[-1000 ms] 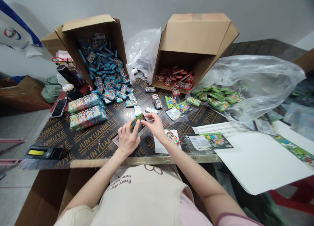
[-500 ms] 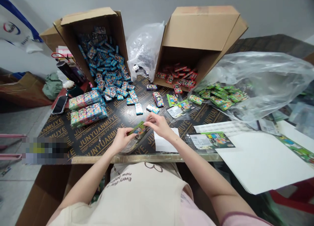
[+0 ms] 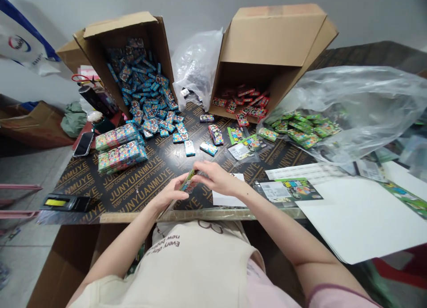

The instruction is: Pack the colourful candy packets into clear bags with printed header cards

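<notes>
A printed plastic pouch (image 3: 187, 181) with a green top is tilted on edge above the front of the table, between my two hands. My left hand (image 3: 171, 193) grips its near side, thumb on the face. My right hand (image 3: 213, 178) has its fingers closed at the pouch's upper edge. Whether anything is inside the pouch I cannot tell. Just beyond the hands lie a small blue-and-white box (image 3: 189, 148) and another such box (image 3: 208, 148). A white sheet of paper (image 3: 230, 197) is partly under my right wrist.
At the back left, a carton (image 3: 168, 54) spills blue boxes (image 3: 150, 99). Another carton (image 3: 273, 36) holds red boxes (image 3: 248, 110). Green packs (image 3: 307, 127) lie by a clear plastic bag (image 3: 367, 94). Wrapped bundles (image 3: 122, 156), a phone (image 3: 83, 144) and flat pouches (image 3: 302, 190) lie around.
The pouch has turned from lying nearly flat to standing on edge. My right hand has moved slightly nearer and closed in on its upper edge; my left hand has shifted right.
</notes>
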A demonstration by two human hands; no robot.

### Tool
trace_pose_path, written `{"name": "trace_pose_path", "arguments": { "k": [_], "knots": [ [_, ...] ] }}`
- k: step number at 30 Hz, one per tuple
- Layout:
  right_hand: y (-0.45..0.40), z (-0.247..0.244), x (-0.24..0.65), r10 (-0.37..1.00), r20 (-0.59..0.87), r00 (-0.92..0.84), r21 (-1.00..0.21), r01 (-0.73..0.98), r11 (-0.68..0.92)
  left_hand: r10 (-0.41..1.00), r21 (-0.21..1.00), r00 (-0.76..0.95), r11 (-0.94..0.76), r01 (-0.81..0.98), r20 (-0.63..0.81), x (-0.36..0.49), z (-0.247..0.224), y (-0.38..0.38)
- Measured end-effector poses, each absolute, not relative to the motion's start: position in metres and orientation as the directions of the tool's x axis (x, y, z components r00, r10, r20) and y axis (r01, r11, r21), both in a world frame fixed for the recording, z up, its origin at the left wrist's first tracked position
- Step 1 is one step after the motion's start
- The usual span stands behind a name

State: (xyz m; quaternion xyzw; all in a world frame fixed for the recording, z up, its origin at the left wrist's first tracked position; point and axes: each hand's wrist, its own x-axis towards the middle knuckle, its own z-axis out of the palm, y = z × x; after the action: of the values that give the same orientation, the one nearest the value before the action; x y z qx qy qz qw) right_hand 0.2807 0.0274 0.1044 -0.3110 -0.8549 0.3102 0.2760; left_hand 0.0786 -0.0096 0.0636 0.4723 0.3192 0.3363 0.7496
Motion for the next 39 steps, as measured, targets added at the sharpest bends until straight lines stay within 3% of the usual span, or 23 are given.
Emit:
{"name": "trace_pose_path", "arguments": {
  "k": [6,9,11,16,22,28,34,39],
  "knots": [
    [0.030,0.105,0.280,0.743,0.253,-0.619,-0.760,0.348,0.549,0.874,0.965,0.429,0.261,-0.016,-0.229,0.084,0.061,-0.011],
    [0.036,0.098,0.282,0.887,0.349,-0.303,-0.851,0.293,0.435,0.927,0.969,0.312,0.238,-0.063,-0.208,0.080,0.065,-0.007],
    [0.039,0.088,0.281,0.939,0.319,-0.128,-0.912,0.227,0.340,0.940,0.963,0.267,0.248,-0.110,-0.211,0.076,0.069,-0.005],
    [0.038,0.065,0.269,0.933,0.020,-0.359,-1.000,-0.003,0.021,0.942,0.976,0.263,0.217,-0.007,-0.207,0.076,0.068,-0.004],
    [0.038,0.064,0.261,0.956,-0.029,-0.291,-0.999,-0.007,-0.032,0.969,0.962,0.205,0.080,0.263,-0.137,0.077,0.063,-0.002],
    [0.026,0.048,0.254,0.817,-0.097,-0.568,-0.979,-0.091,-0.180,0.995,0.993,0.012,0.097,0.072,-0.098,0.073,0.067,0.013],
    [0.029,0.033,0.265,0.903,-0.133,-0.409,-0.988,-0.020,-0.155,0.965,0.974,0.139,0.227,-0.018,-0.223,0.071,0.053,0.012],
    [0.042,0.041,0.270,0.956,-0.088,-0.281,-0.978,-0.160,-0.137,0.939,0.964,0.269,0.248,-0.093,-0.215,0.078,0.038,0.009]
  ]
}}
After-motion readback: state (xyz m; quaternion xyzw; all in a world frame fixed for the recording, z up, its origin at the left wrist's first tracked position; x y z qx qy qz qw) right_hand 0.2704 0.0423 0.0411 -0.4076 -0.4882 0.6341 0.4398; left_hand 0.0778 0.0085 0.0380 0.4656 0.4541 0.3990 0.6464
